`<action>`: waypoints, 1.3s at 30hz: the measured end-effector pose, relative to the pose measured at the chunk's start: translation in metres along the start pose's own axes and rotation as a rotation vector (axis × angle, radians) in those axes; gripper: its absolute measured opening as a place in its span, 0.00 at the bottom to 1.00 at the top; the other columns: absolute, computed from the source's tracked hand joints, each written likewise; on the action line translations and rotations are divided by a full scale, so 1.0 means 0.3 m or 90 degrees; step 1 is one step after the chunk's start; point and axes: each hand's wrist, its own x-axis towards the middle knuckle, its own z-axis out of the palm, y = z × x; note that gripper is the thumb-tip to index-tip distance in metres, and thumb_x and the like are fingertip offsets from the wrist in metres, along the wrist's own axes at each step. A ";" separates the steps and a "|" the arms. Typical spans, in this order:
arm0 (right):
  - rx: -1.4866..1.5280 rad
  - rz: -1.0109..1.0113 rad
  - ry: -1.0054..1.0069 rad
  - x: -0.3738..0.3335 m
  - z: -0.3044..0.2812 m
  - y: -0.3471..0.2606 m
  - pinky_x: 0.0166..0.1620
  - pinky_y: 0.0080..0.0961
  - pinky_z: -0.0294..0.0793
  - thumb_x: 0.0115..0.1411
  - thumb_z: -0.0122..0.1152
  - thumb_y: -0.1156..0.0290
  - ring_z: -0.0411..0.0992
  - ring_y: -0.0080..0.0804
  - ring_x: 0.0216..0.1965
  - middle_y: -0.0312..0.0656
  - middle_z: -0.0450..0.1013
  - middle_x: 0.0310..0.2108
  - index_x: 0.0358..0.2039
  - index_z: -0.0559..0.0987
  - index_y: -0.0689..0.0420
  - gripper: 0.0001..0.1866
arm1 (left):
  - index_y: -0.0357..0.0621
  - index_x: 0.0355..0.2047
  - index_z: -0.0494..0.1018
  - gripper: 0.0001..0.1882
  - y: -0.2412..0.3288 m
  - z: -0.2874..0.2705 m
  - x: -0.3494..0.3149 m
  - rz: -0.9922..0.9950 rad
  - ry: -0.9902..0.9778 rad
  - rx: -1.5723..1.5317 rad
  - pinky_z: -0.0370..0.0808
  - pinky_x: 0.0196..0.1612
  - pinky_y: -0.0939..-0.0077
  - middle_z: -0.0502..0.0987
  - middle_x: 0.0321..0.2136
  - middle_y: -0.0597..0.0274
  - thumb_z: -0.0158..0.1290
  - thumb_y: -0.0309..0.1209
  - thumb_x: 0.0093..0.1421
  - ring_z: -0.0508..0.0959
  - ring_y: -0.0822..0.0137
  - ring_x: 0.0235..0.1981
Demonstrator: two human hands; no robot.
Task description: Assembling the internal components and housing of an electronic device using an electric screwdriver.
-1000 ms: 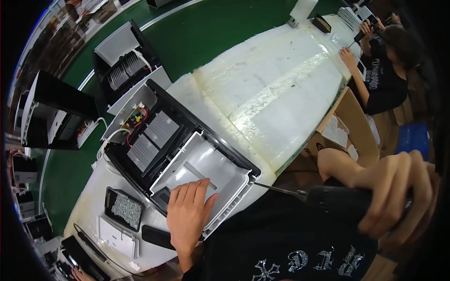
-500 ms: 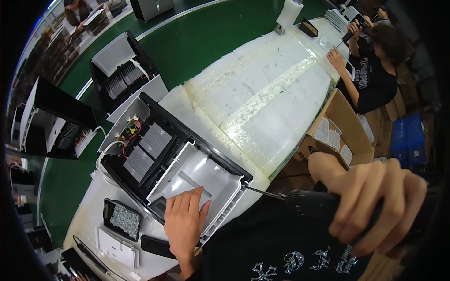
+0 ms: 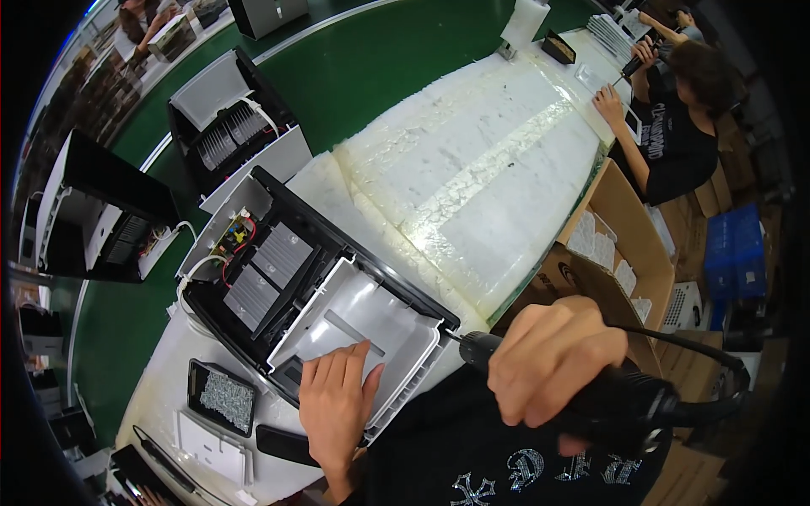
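Observation:
An opened appliance housing (image 3: 283, 190), black outside, lies tilted on the bench with grey finned blocks (image 3: 279, 254) and a small wired circuit board (image 3: 237, 234) inside. At its near end sits a white plastic tray-like part (image 3: 337, 301). My left hand (image 3: 336, 396) rests on that part, fingers stretched out and holding nothing. In my right hand (image 3: 553, 358), fingers wrapped round it, is a black corded electric screwdriver (image 3: 479, 347). Its tip is at the housing's near right corner; whether it sits in a screw I cannot tell.
A black tray of small screws (image 3: 224, 396) and white flat panels (image 3: 211, 449) lie at left. More opened housings (image 3: 224, 135) stand beyond on the green surface (image 3: 380, 51). A carton (image 3: 616, 244) stands at right; a co-worker (image 3: 679, 126) works at the far right.
My right hand has moved left with the screwdriver, bringing its tip from beyond the corner to the housing's edge. My left hand stays nearly still. The housings on the green surface have shifted slightly right.

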 end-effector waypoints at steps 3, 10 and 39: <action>-0.010 0.000 0.028 -0.023 0.030 0.018 0.19 0.29 0.72 0.55 0.69 0.71 0.71 0.39 0.16 0.52 0.74 0.21 0.31 0.74 0.69 0.14 | 0.40 0.43 0.75 0.19 -0.006 0.000 -0.007 -0.002 0.008 0.000 0.69 0.43 0.70 0.79 0.37 0.61 0.62 0.32 0.52 0.78 0.62 0.39; 0.003 -0.006 0.020 -0.043 0.003 0.029 0.19 0.27 0.72 0.53 0.71 0.68 0.71 0.37 0.15 0.48 0.73 0.21 0.31 0.75 0.68 0.17 | 0.42 0.35 0.78 0.11 0.002 -0.008 -0.033 0.035 0.106 -0.116 0.67 0.35 0.69 0.78 0.27 0.64 0.59 0.22 0.49 0.75 0.61 0.28; 0.205 0.063 -0.211 0.021 -0.074 0.031 0.21 0.22 0.76 0.49 0.74 0.68 0.75 0.35 0.18 0.56 0.78 0.24 0.30 0.77 0.72 0.19 | 0.43 0.21 0.73 0.14 -0.077 0.061 -0.226 0.395 0.169 0.119 0.73 0.39 0.68 0.75 0.25 0.65 0.62 0.39 0.44 0.76 0.67 0.28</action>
